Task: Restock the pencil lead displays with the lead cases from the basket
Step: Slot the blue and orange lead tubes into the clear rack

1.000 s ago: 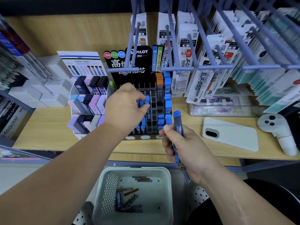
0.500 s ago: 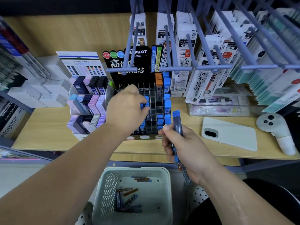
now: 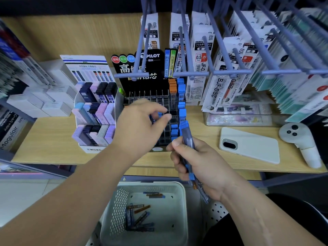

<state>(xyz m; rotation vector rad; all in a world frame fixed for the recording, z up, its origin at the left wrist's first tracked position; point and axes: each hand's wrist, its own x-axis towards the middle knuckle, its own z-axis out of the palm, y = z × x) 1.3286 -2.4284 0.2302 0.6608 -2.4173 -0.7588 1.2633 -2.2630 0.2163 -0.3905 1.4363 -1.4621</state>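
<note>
A bundle of blue-capped lead cases [image 3: 186,137] stands tilted just before the front right corner of the black Pilot display [image 3: 150,68]. The right hand [image 3: 200,166] grips it, fingers curled round the bundle and thumb laid along its side. The left hand [image 3: 140,126] hovers over the display's gridded slots. Its fingers are loosely curled, and the thumb and forefinger are parted with nothing visible between them, though the fingertips are blurred. Stocked cases [image 3: 182,112] with blue and orange caps fill the display's right-hand columns. Below the display sits the white basket [image 3: 183,210], with a few loose cases [image 3: 138,219] on its floor. Left of the display stands a Mono rack [image 3: 94,112]. To its right lie a white phone [image 3: 248,144] and a white controller [image 3: 300,139].
</note>
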